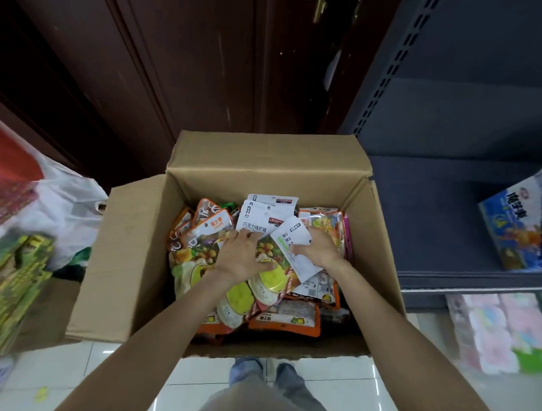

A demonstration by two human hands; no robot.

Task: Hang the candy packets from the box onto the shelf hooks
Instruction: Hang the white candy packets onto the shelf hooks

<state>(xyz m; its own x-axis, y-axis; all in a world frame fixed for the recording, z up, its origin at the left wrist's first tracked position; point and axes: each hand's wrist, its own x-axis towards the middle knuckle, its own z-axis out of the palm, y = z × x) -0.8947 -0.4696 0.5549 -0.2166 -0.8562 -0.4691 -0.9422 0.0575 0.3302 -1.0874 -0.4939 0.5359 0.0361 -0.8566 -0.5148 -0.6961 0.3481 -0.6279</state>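
An open cardboard box (133,249) stands on the floor in front of me, filled with several candy packets, orange and yellow fruit ones (239,296) and white ones (257,223). Both my hands are down inside it. My left hand (242,255) lies spread on the fruit packets, fingertips touching the white packets at the back. My right hand (319,248) grips a white packet with green print (295,252), which is tilted above the pile. No shelf hooks are in view.
A dark grey shelf unit (447,211) stands to the right with a blue boxed product (514,226) on it and pink packs (492,333) below. White plastic bags (64,204) and green-yellow packs (12,276) lie to the left. A dark wooden door (176,63) is behind the box.
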